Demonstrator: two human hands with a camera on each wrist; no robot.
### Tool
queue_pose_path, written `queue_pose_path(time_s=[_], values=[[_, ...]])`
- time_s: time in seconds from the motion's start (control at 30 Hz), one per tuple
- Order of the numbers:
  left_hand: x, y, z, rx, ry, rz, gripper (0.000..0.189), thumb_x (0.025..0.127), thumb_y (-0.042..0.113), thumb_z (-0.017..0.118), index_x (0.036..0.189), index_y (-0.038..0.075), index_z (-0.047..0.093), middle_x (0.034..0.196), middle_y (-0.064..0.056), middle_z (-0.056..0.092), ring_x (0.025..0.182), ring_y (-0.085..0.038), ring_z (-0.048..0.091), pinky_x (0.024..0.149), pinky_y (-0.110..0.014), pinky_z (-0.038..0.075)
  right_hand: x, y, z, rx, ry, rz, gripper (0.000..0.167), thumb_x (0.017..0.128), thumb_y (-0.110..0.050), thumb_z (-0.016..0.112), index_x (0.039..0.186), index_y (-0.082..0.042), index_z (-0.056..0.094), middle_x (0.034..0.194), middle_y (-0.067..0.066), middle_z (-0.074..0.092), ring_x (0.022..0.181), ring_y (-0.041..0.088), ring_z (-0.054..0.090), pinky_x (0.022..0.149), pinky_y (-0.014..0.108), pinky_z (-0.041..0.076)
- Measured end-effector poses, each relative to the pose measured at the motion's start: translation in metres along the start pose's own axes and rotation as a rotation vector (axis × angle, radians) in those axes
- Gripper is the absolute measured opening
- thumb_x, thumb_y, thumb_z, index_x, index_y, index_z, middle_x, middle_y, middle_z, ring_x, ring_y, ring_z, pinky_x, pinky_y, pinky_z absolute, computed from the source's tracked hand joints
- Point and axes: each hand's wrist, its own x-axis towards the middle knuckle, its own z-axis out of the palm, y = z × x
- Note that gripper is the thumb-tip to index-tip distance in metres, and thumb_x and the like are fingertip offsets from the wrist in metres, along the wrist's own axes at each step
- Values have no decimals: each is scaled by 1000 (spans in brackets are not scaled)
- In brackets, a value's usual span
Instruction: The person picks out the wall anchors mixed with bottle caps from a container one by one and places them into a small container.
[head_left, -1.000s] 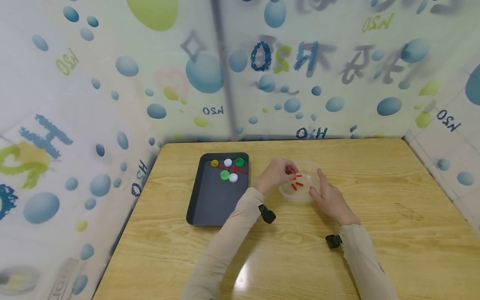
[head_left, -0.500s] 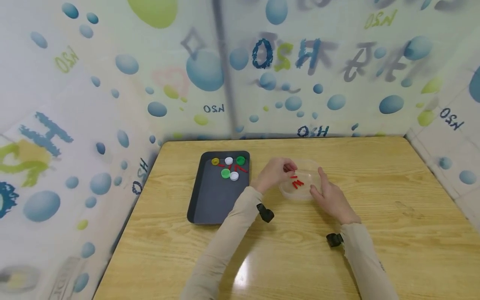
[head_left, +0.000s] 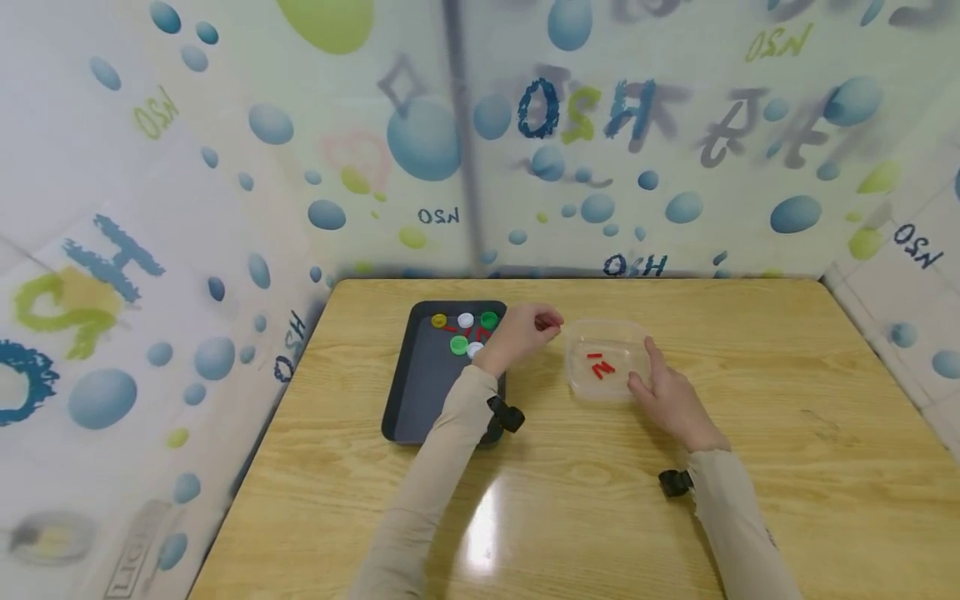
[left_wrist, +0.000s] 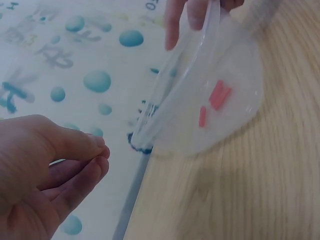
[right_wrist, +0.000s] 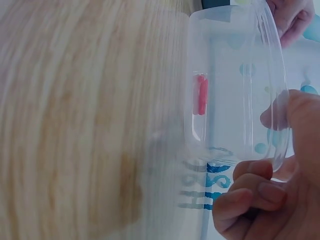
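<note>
My right hand (head_left: 675, 404) grips the right side of a clear plastic container (head_left: 573, 379); in the right wrist view its thumb lies over the rim and its fingers are curled outside. Several short red sticks (head_left: 594, 357) lie on the container's bottom. My left hand (head_left: 521, 337) is in the air between the container and a dark tray (head_left: 416, 417), partly covering the tray's right edge. In the left wrist view the left thumb and fingertips (left_wrist: 102, 150) meet in a pinch; I cannot tell whether something small is between them.
In the tray's far part lie a yellow cap (head_left: 438, 321), white caps (head_left: 466, 320), green caps (head_left: 459, 345) and several red sticks (head_left: 450, 328). Both stand on a wooden table (head_left: 750, 375), with a patterned wall (head_left: 600, 208) behind its far edge.
The left hand has come out of the container and moved left towards the tray, fingertips still together. The right hand keeps its grip on the container. The head view has shifted slightly.
</note>
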Motion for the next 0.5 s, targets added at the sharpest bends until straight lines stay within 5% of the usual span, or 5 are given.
queue_pose_path(time_s=[0.5], values=[[-17, -38, -33, -27, 113, -40, 20, 98, 10, 67, 115, 2, 73, 107, -9, 75, 94, -21, 71, 83, -32, 60, -2, -2, 1, 18, -1, 7, 74, 107, -25, 46, 158, 9, 5, 60, 2, 44, 52, 15, 39, 67, 38, 44]])
